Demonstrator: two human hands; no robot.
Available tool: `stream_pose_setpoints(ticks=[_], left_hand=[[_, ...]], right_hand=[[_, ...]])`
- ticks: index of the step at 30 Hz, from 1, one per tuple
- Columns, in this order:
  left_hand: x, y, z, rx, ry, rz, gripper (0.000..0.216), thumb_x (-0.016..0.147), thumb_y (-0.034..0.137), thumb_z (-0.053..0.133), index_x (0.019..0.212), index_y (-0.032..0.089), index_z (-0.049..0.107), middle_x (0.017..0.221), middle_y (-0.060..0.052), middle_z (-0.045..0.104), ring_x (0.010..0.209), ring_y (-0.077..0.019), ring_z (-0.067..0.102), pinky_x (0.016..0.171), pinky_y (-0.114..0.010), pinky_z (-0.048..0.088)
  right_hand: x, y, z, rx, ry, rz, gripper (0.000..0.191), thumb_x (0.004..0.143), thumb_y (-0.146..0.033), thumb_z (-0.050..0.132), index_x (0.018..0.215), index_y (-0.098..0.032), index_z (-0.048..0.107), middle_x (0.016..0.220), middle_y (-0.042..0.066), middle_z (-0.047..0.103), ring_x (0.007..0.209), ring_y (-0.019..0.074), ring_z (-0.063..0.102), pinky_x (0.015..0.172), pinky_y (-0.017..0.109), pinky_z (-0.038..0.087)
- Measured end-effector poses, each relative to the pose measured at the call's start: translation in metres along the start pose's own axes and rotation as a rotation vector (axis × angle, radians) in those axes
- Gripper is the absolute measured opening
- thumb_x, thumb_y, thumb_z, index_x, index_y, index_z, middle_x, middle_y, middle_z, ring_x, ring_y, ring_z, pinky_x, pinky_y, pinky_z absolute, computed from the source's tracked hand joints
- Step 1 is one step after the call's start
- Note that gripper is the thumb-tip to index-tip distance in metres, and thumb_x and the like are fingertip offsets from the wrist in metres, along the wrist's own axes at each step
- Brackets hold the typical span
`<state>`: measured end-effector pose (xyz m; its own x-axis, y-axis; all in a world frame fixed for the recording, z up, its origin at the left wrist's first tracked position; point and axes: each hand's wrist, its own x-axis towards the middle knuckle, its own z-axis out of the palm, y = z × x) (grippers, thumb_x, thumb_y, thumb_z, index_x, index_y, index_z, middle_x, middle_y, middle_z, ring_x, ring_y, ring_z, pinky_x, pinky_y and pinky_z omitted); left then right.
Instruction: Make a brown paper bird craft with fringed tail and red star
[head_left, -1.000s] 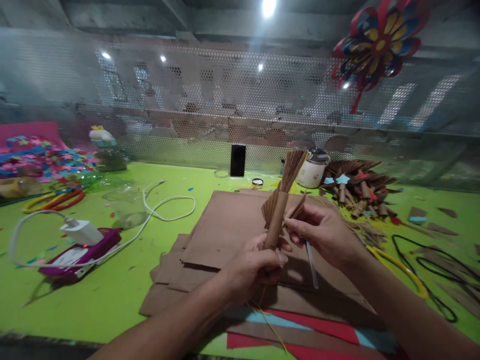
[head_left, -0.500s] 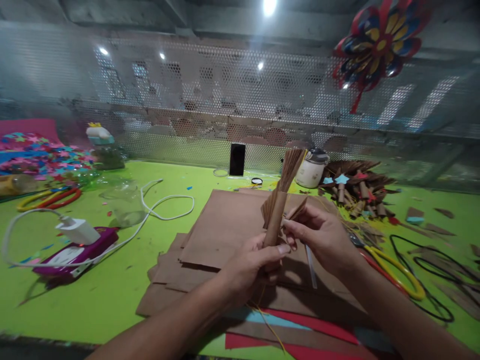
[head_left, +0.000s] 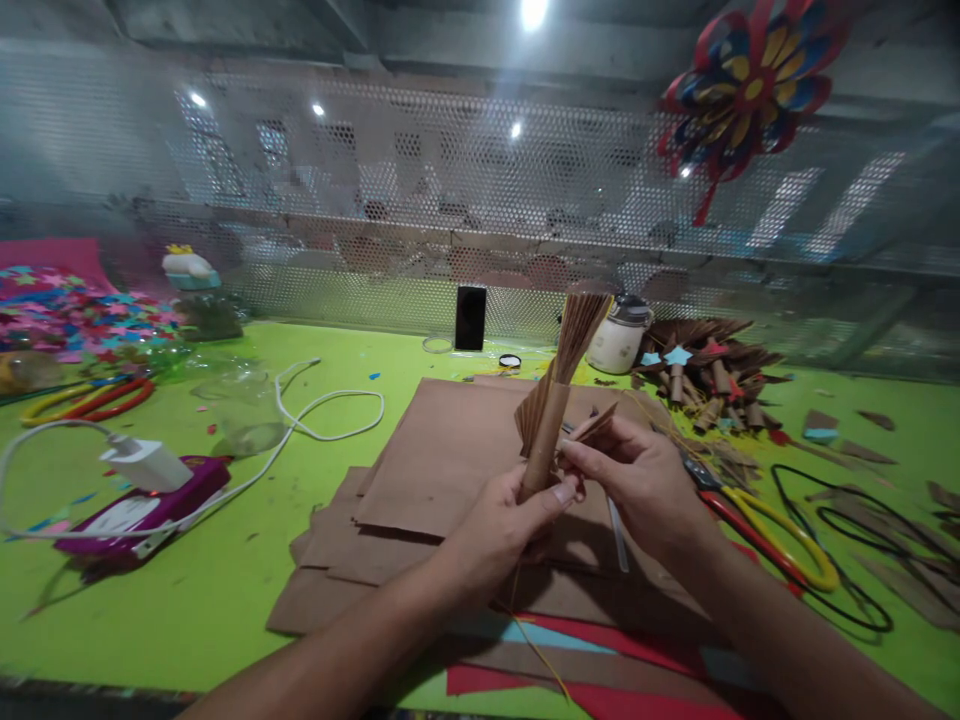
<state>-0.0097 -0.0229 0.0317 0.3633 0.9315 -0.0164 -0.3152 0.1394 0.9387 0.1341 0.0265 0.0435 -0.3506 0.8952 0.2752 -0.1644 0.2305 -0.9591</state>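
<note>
My left hand (head_left: 517, 515) is closed around the lower end of a rolled brown paper tube (head_left: 545, 435), which tilts upright with its top leaning right. A pleated paper fan (head_left: 581, 335) spreads from the tube's top, and another pleated piece (head_left: 529, 420) sticks out on its left. On the right side, my right hand (head_left: 637, 465) pinches a small folded brown paper piece (head_left: 595, 428) against the tube. A thin yellow string (head_left: 541, 655) hangs below the left hand. Beneath both hands lies a stack of brown paper sheets (head_left: 442, 455). The left fingertips are partly hidden.
Scissors (head_left: 780, 540) with red and yellow handles and a black cord (head_left: 840, 600) lie right. Behind them sits a pile of pleated paper pieces (head_left: 720, 365) beside a white jar (head_left: 619, 340). A purple power strip (head_left: 150, 510) with a white cable is left. A phone (head_left: 470, 318) stands at the back.
The whole view has shifted slightly, so the scene sits a little further left. Both hands keep their grip on the paper pieces, with only slight finger movement.
</note>
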Motion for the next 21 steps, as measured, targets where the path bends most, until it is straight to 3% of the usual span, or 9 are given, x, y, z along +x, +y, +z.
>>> stream_pose_setpoints(ticks=[21], left_hand=[[0.0047,-0.0052,-0.0049,0.129,0.094,0.024,0.03,0.08,0.043,0.053,0.083,0.014,0.055,0.048,0.01,0.027,0.039,-0.0043,0.021,0.038,-0.019,0.016]], right_hand=[[-0.0027,0.0062,0.003,0.036,0.093,0.026,0.017,0.065,-0.028,0.075,0.069,-0.016,0.064,0.06,0.001,0.063,0.055,0.0124,0.055,0.051,0.025,0.043]])
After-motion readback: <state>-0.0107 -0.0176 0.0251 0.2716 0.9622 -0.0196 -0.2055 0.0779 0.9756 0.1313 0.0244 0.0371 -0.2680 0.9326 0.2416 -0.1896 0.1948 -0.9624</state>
